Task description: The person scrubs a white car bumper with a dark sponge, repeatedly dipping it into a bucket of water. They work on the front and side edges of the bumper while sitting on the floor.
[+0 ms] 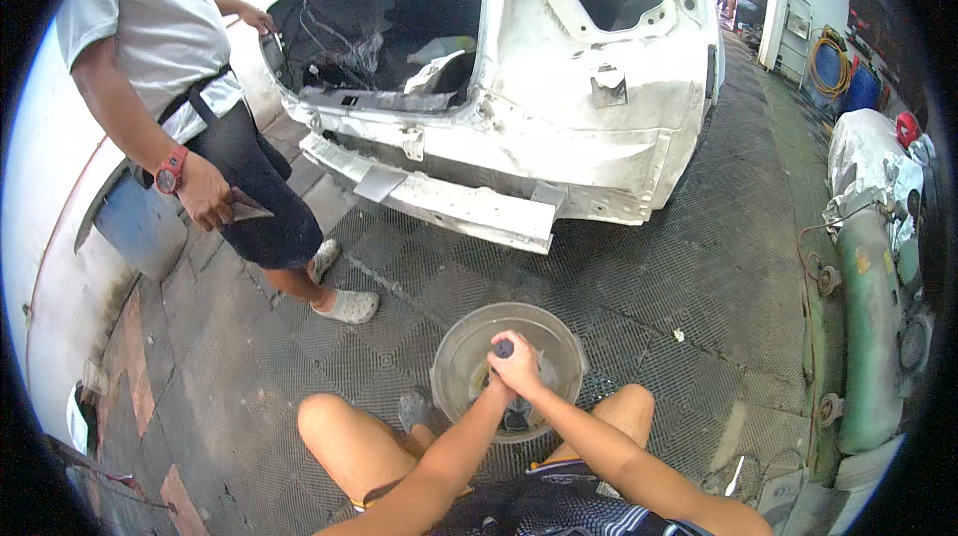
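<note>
Both my hands are together over a round, light grey plastic bucket (454,330) between my knees. My right hand (519,368) is closed around a dark cylindrical thing (504,347), whose round end points up. Close against it is my left hand (496,388), its fingers mostly hidden by the right. What the dark thing is, and its lower part, cannot be made out. Some dark items lie low in the bucket, too unclear to name.
Ahead stands a stripped white car body (589,117) with a loose-looking bumper beam (469,207). At left, a person (165,67) holds a folded sheet (249,205) and touches the car. A green gas cylinder (868,326) is at right. Dark ribbed mats (718,276) cover the floor.
</note>
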The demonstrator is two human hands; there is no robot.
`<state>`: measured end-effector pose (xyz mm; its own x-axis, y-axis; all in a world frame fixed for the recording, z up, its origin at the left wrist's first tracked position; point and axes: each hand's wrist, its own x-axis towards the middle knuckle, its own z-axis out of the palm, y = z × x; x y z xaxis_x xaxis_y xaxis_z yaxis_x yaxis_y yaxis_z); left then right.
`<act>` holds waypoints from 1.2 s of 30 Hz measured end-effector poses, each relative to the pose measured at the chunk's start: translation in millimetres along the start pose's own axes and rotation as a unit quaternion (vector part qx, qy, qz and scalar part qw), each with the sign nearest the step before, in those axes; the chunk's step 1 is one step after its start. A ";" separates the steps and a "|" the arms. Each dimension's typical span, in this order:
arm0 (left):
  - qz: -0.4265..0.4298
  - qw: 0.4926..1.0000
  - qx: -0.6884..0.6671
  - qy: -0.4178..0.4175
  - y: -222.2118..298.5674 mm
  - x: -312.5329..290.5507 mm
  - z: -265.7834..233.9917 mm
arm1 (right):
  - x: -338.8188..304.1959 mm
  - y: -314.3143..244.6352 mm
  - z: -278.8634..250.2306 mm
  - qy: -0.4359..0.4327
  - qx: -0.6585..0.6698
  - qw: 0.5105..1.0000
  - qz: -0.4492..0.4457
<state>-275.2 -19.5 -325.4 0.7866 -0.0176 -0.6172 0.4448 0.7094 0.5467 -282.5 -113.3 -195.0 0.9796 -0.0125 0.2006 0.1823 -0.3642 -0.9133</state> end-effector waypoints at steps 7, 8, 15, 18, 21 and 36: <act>0.060 0.997 -0.002 0.044 20.7 -28.1 42.7 | 72.0 -52.2 -41.5 -0.055 -0.029 0.971 -0.233; 0.060 0.994 -0.052 0.080 30.9 -57.5 96.6 | 94.1 -55.9 -75.8 -0.049 -0.060 0.962 -0.262; 0.380 0.914 -0.095 -0.107 192.7 -101.6 269.9 | 247.4 -189.0 -203.4 0.006 -0.302 0.764 -0.571; 0.571 0.810 0.136 -0.022 265.8 -84.2 347.4 | 288.9 -205.6 -238.5 -0.022 -0.411 0.660 -0.628; 0.687 0.680 0.192 0.167 264.4 -43.4 392.3 | 298.4 -208.5 -234.3 -0.054 -0.435 0.626 -0.645; 0.617 0.715 0.311 0.106 245.1 -26.7 355.1 | 303.8 -168.9 -220.7 0.053 -0.413 0.631 -0.654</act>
<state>-35.1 -95.2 26.0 0.6911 0.5056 0.5165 -0.3760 -0.3588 0.8544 -34.4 -261.0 98.4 0.0166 0.7568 0.6534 0.6800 -0.4876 0.5476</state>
